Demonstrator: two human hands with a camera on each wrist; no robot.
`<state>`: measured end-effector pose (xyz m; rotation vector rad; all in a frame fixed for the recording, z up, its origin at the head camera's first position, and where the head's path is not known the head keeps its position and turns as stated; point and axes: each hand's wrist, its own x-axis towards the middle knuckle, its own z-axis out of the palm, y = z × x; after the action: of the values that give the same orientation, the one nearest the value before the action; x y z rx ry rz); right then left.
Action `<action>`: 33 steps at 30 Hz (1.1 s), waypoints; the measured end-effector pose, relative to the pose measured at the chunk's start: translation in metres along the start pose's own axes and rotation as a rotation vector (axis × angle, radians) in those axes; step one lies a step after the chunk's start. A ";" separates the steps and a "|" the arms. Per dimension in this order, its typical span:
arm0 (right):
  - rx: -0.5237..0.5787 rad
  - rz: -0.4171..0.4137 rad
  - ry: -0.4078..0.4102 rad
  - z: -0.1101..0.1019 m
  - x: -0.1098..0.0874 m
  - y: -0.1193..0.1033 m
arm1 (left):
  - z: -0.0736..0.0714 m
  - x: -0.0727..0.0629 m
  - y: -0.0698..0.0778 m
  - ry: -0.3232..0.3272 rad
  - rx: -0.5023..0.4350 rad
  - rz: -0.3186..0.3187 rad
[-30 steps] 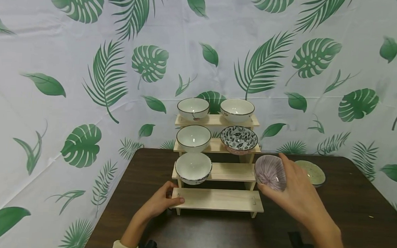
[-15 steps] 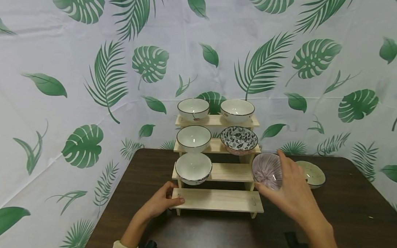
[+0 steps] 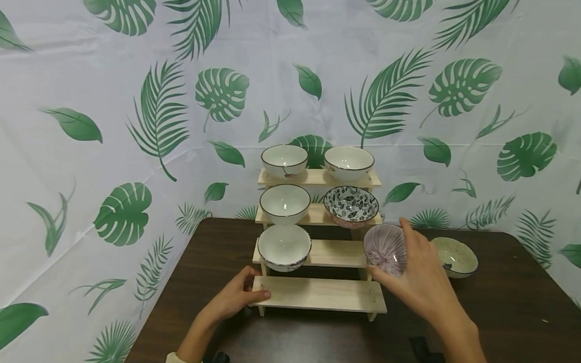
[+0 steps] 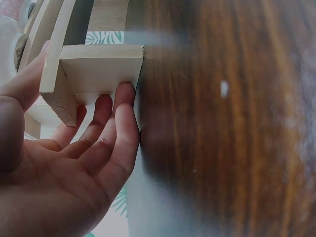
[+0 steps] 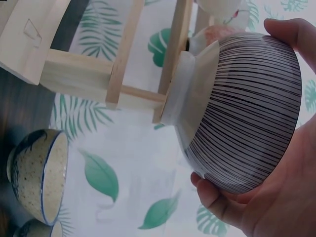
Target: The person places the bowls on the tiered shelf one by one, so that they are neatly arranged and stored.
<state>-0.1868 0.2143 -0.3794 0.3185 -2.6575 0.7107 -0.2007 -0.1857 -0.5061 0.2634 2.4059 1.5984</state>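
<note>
My right hand grips a purple-striped bowl by its rim, tilted and held off the table beside the right end of the stand's second-lowest step. In the right wrist view the bowl's outside shows dark fine lines, with fingers and thumb on opposite sides. My left hand holds the left end of the stepped wooden display stand at its lowest step. In the left wrist view the thumb lies over the board and the fingers reach beneath, against the leg panel.
Two white bowls stand on the top step. Below are a plain white bowl and a black-patterned bowl. A white bowl sits left on the second-lowest step. A speckled green bowl stands on the dark table.
My right hand has moved slightly left with the purple-striped bowl, closer to the stand's second-lowest step. The left hand keeps its hold on the stand.
</note>
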 end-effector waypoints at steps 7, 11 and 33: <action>-0.023 0.021 -0.028 0.005 0.003 -0.001 | 0.000 0.000 0.000 0.002 0.002 0.001; -0.027 0.024 -0.032 0.006 0.005 -0.001 | 0.000 -0.001 0.001 -0.002 -0.002 0.006; -0.033 0.006 -0.094 0.016 0.012 -0.006 | 0.001 0.001 0.000 0.000 -0.001 -0.014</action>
<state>-0.2000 0.1999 -0.3847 0.3431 -2.7571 0.6682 -0.2019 -0.1850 -0.5067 0.2449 2.4022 1.5931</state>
